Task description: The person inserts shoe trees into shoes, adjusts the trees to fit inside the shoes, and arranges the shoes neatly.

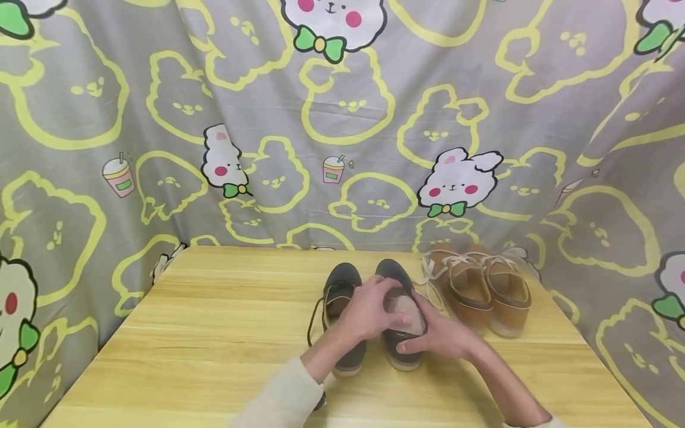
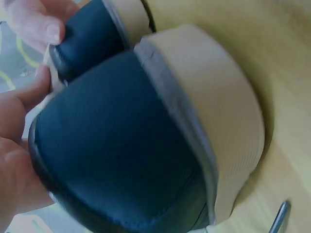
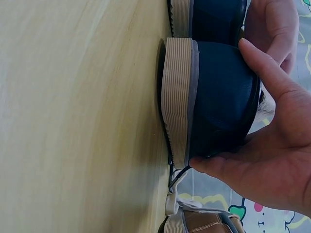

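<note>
Two navy lace-up shoes stand side by side on the table, toes away from me. My right hand [image 1: 446, 336] grips the right navy shoe [image 1: 401, 359] around its heel. In the right wrist view the thumb lies at the collar of that shoe [image 3: 218, 97] and a fingertip by its ribbed sole. My left hand [image 1: 369, 309] reaches across the left navy shoe [image 1: 350, 359] and holds the right one at its opening, fingers bent over the front and thumb above the pale insole. Its exact hold is partly hidden. The left shoe's heel [image 2: 116, 141] fills the left wrist view.
A pair of brown shoes [image 1: 511, 294] with white laces stands to the right, close to the navy pair. A dark lace [image 1: 313, 321] hangs beside the left navy shoe. The wooden table [image 1: 214, 333] meets a patterned grey curtain [image 1: 267, 119] behind and at both sides.
</note>
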`<action>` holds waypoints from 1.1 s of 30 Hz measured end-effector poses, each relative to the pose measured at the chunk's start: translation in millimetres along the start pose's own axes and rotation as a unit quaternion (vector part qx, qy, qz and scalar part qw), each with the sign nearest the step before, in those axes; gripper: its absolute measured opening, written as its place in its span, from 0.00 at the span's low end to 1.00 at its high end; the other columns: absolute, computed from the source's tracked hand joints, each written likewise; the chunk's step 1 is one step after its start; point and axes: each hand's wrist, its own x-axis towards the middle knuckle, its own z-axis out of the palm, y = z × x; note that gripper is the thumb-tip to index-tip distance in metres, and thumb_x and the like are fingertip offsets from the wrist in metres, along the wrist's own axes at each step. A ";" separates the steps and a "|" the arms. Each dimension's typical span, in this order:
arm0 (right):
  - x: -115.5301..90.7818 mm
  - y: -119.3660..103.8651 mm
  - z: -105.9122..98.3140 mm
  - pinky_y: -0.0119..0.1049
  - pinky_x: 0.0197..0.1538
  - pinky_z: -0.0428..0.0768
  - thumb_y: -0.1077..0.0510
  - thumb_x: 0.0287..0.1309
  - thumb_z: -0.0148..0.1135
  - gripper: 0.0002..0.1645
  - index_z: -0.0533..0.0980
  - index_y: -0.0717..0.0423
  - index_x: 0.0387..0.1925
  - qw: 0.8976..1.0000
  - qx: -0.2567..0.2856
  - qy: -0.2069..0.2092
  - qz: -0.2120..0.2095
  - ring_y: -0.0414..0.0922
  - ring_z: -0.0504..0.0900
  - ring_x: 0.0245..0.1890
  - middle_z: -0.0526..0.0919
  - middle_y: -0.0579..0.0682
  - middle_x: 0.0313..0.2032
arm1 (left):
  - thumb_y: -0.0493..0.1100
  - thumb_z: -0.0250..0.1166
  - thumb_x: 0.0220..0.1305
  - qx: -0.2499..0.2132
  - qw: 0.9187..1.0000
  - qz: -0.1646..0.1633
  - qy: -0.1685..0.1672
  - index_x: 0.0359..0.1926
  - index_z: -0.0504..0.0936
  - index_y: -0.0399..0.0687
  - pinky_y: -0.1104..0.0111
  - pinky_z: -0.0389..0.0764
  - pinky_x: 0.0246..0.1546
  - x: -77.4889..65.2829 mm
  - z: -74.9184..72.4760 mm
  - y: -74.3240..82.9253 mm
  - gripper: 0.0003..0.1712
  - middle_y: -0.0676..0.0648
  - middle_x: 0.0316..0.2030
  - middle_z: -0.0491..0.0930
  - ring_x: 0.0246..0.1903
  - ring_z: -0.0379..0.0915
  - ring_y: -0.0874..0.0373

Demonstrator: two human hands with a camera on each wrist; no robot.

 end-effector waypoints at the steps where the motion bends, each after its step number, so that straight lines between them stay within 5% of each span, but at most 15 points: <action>1: -0.1 0.1 -0.1 0.61 0.65 0.70 0.36 0.48 0.77 0.77 0.35 0.57 0.81 1.000 -0.006 0.003 0.004 0.62 0.65 0.71 0.53 0.69 0.77 | 0.59 0.77 0.54 -0.001 1.000 -0.007 -0.005 0.63 0.78 0.51 0.57 0.78 0.57 1.0 -1.3 -0.3 0.38 0.46 0.59 0.78 0.56 0.76 0.50; 11: 1.0 0.3 -1.3 0.60 0.67 0.69 0.35 0.46 0.77 0.79 0.37 0.58 0.81 1.000 -0.022 0.018 0.008 0.61 0.64 0.72 0.55 0.68 0.76 | 0.63 0.78 0.50 0.013 0.999 -0.032 -0.017 0.62 0.79 0.44 0.64 0.81 0.52 8.6 -1.2 -1.6 0.44 0.46 0.56 0.83 0.55 0.79 0.53; 16: 0.2 -2.5 -0.6 0.61 0.69 0.67 0.36 0.46 0.78 0.78 0.37 0.59 0.81 1.000 -0.019 0.016 0.001 0.61 0.62 0.74 0.53 0.69 0.77 | 0.60 0.80 0.49 0.055 0.998 -0.001 0.010 0.54 0.82 0.44 0.67 0.82 0.42 11.0 5.9 -3.6 0.37 0.48 0.47 0.86 0.45 0.82 0.55; 22: 0.1 -4.9 3.0 0.62 0.70 0.65 0.37 0.47 0.78 0.78 0.37 0.61 0.80 1.000 -0.015 0.019 -0.011 0.63 0.60 0.74 0.50 0.69 0.77 | 0.57 0.84 0.43 0.153 0.985 0.050 0.055 0.41 0.80 0.47 0.72 0.70 0.21 12.6 21.6 -6.1 0.30 0.53 0.28 0.76 0.30 0.73 0.58; 26: 0.1 -3.8 3.3 0.61 0.70 0.66 0.36 0.46 0.78 0.78 0.37 0.58 0.81 1.000 -0.016 0.023 -0.005 0.62 0.63 0.73 0.51 0.70 0.77 | 0.57 0.85 0.40 0.148 0.986 0.041 0.067 0.44 0.81 0.46 0.70 0.70 0.20 12.9 21.8 -3.8 0.34 0.52 0.28 0.75 0.30 0.74 0.56; 33: -0.9 -0.8 3.2 0.61 0.68 0.68 0.36 0.47 0.77 0.78 0.36 0.57 0.81 1.000 -0.016 0.015 -0.005 0.61 0.65 0.72 0.49 0.68 0.78 | 0.53 0.83 0.46 0.095 0.995 -0.001 0.018 0.51 0.80 0.45 0.69 0.75 0.25 16.6 10.3 -0.2 0.34 0.47 0.33 0.81 0.33 0.77 0.55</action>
